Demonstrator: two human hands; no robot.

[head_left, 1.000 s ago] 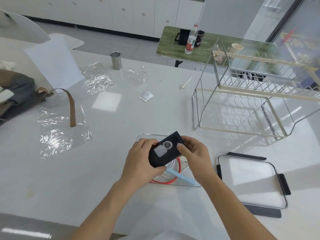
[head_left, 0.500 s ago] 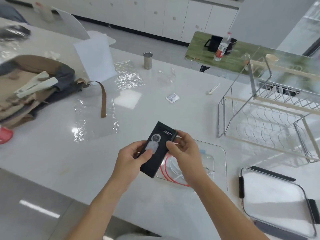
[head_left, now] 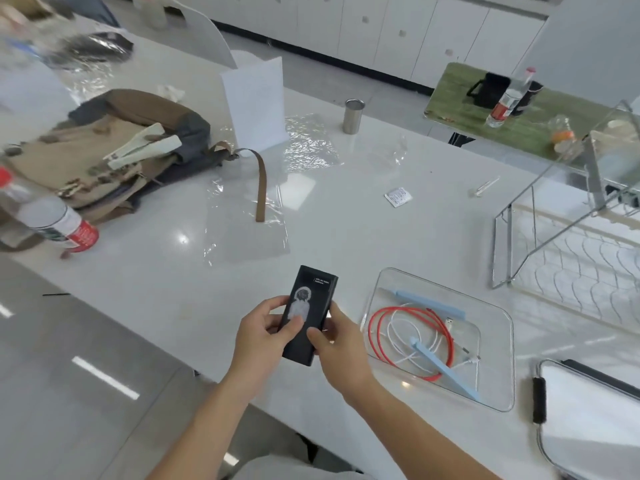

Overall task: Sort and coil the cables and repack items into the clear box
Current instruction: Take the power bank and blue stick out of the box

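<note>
In the head view, the pack [head_left: 309, 315] was gripped by both hands, left hand [head_left: 266, 329] and right hand [head_left: 337, 344], long axis pointing away. The box [head_left: 498, 308], holding coiled cables [head_left: 410, 341], lay to the right, nearer the right hand.

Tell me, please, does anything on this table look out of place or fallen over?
Yes. A plastic bottle with a red label lies on its side at the table's left edge, beside the brown bag. Loose clear plastic sheets are spread over the table. The clear box is open; its lid lies apart on the right.
</note>
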